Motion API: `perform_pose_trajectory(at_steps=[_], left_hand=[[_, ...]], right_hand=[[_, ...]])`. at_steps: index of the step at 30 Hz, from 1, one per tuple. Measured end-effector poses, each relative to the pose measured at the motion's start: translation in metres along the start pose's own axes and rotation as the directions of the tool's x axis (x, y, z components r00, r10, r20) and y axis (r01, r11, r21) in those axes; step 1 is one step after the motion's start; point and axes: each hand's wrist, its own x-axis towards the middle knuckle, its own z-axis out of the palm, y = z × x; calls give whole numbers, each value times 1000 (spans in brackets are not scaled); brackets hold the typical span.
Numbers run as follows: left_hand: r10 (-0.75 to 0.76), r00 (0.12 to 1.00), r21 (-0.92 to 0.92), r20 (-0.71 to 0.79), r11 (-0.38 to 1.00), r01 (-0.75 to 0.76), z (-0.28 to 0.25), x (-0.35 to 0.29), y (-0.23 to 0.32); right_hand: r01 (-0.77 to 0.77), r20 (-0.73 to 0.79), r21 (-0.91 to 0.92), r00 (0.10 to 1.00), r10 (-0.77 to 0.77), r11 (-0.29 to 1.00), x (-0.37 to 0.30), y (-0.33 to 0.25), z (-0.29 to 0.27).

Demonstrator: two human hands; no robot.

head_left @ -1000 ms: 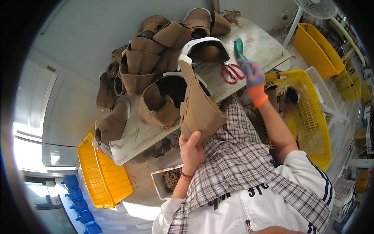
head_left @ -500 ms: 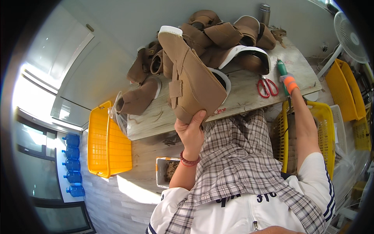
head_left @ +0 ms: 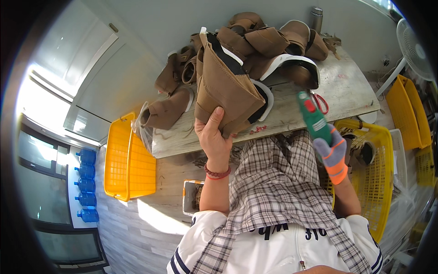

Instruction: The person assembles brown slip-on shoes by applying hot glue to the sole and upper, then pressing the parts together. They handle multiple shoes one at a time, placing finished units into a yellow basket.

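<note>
My left hand grips a brown boot upper by its lower edge, thumb across the front. The upper stands raised over the table's near edge, showing black lining and white trim along its right side. In my right hand, which wears a grey and orange glove, is a green handheld power tool with a red switch. Its tip is blurred, and it is apart from the upper. Red-handled scissors lie on the table just beyond the tool, partly hidden by it.
Several brown boot uppers are heaped on the worktable, with a metal flask behind. Yellow baskets stand at the left and right. A white fan is at the far right. A small bin sits on the floor.
My right hand has brought the green tool off the tabletop, leftward and nearer to me. My left hand has turned the boot upper, so more of its black lining shows.
</note>
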Motion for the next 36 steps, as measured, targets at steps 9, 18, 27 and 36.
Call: perform_pose_trajectory(at_steps=[9,18,27,36], left_hand=[[-2,999,-114,-48,993,-4,5,-2,1],[16,1000,-23,-15,1000,-16,1,-8,-25],[45,999,12,8,999,-45,5,-14,-32],[-42,999,-86,13,995,43,1,-14,-36]], right_hand=[[83,157,-122,985,-64,989,-1,-12,39],[72,137,-139,989,-53,988,2,-20,41],[45,107,-222,994,-22,974,6,-26,39],[74,123,-234,991,-46,969,6,-18,35]])
